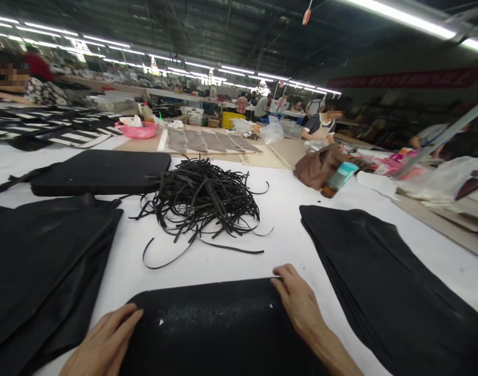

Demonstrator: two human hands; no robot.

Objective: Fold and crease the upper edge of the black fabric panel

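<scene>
Head view: two hands (106, 339) (301, 301) touch one black panel (215, 339) bearing two white triangles (161, 322) (271, 306).

Black panel (219, 337), white tabletop (286, 235)

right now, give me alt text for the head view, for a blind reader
A left hand and right hand touch the far corners of a black panel on a white table. Beyond lies a tangle of black strips, with black sheets piled at left and right; other people are farther back.
</scene>
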